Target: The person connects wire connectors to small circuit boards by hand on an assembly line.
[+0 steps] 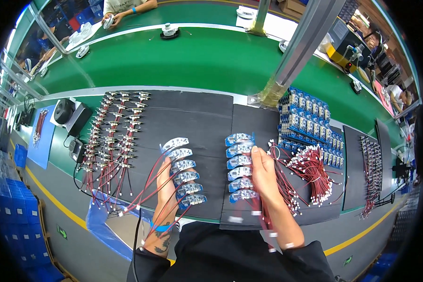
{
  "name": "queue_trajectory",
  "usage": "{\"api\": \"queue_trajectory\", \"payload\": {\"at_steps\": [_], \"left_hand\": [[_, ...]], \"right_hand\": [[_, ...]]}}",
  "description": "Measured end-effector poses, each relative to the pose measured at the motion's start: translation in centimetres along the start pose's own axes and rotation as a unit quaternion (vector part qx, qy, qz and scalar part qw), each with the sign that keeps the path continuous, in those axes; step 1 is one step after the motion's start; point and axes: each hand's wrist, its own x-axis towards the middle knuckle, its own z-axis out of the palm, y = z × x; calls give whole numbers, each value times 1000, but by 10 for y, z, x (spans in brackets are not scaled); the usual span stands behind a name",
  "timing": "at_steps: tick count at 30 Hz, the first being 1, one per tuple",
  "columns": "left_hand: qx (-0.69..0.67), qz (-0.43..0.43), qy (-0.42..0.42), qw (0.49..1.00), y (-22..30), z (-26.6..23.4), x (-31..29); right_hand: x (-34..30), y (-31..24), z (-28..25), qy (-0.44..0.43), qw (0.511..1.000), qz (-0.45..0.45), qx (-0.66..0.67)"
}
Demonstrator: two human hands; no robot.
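My left hand point(163, 181) grips the left edge of a column of several small curved blue-and-white circuit boards point(187, 176), with dark red wires trailing from them over my wrist. In my right hand point(265, 171) is a similar column of boards point(239, 161), its thumb near the upper boards and its wires hanging down by the forearm, blurred at their white plugs. Both columns are held side by side above the black mat point(188, 110), with a gap between them. The fingers behind the boards are mostly hidden.
Right of my hands lie bundled red wires point(315, 176) and a stack of blue board panels point(305, 115). Rows of wired parts point(113, 136) cover the mat's left. A metal post point(301, 51) stands before a green conveyor point(211, 61). Other people sit across it.
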Motion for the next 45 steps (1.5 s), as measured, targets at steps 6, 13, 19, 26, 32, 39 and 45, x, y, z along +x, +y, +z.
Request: {"api": "queue_trajectory", "payload": {"at_steps": [6, 13, 19, 26, 32, 39, 45], "left_hand": [[149, 91, -24, 984, 21, 21, 38], [393, 195, -19, 898, 32, 45, 109], [683, 444, 23, 580, 33, 34, 110], [491, 448, -69, 744, 25, 60, -24], [304, 428, -295, 798, -19, 97, -80], [46, 280, -493, 822, -38, 123, -117], [10, 180, -543, 820, -21, 123, -99]], "right_hand": [[42, -9, 4, 20, 973, -153, -170], [72, -42, 3, 76, 910, -160, -376], [-3, -64, -42, 81, 947, -170, -260], [-37, -69, -213, 425, 810, -237, -327], [-17, -16, -345, 420, 774, 9, -474], [-2, -23, -356, 398, 822, 44, -404], [-11, -53, -359, 329, 937, 38, -111]]}}
